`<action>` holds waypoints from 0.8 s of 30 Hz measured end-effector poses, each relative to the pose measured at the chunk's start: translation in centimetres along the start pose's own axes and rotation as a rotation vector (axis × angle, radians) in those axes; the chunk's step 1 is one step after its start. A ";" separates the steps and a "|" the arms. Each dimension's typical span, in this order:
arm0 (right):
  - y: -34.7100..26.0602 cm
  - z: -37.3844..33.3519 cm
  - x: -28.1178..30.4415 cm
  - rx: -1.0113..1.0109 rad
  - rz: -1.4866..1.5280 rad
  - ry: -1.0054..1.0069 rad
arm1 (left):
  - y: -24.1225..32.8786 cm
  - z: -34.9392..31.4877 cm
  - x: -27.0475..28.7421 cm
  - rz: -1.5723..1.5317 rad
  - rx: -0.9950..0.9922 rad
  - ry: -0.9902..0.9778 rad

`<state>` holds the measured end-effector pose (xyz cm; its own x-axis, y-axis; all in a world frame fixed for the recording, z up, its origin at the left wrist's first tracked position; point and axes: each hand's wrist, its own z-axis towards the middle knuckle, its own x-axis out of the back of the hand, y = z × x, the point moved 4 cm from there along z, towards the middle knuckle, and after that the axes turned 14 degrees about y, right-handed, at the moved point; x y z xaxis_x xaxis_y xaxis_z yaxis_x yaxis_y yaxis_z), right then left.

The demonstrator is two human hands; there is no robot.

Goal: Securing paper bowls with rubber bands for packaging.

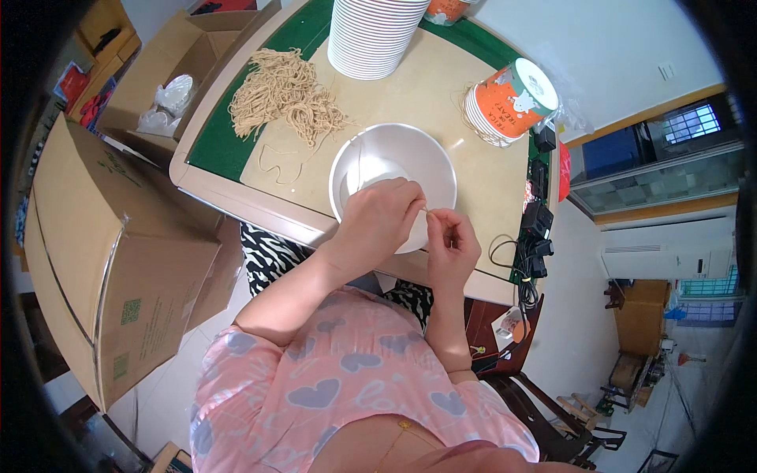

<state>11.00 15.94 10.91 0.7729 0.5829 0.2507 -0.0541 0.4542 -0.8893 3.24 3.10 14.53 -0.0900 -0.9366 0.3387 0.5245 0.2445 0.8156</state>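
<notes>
Both hands meet over the near right part of a white paper bucket [357, 177], whose open mouth faces up. My left hand [382, 211] is closed, its fingertips pinching a thin beige cord [426, 210]. Close beside it, my right hand [453, 243] pinches at the same cord, thumb and forefinger together. A strand also shows against the bucket's inner wall; how it runs to my fingers is hidden behind the left hand. Left of the bucket, a tangled heap of beige cords [276, 96] lies on the table, with a few loose strands trailing toward me.
A tall stack of white buckets [374, 35] stands at the far side. At the right lies a stack of orange printed buckets [509, 102] with cords around their rims. Black power adapters [538, 221] and cables line the right table edge. Cardboard boxes [150, 260] stand at the left.
</notes>
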 end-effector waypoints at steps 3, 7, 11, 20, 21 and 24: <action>-0.6 0.3 0.2 -0.096 0.068 -0.044 | 0.3 0.4 0.2 -0.059 0.034 -0.044; -0.8 1.0 0.3 -0.036 0.082 -0.009 | 0.9 0.7 0.3 -0.064 0.046 -0.093; -1.0 2.4 1.7 0.030 0.091 -0.056 | 0.9 1.1 0.9 -0.011 -0.033 -0.212; -2.0 2.5 1.9 0.085 0.145 -0.119 | 3.5 2.1 0.2 -0.183 -0.067 -0.189; -1.6 2.4 2.1 0.046 0.167 -0.111 | 3.7 2.1 0.2 -0.181 -0.092 -0.175; -0.6 1.7 2.3 -0.035 0.197 -0.117 | 4.1 2.4 0.4 -0.269 -0.063 -0.136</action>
<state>11.70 18.18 12.65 0.6711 0.7329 0.1112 -0.1736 0.3013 -0.9376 3.35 4.35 19.15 -0.3431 -0.9224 0.1775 0.5176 -0.0280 0.8552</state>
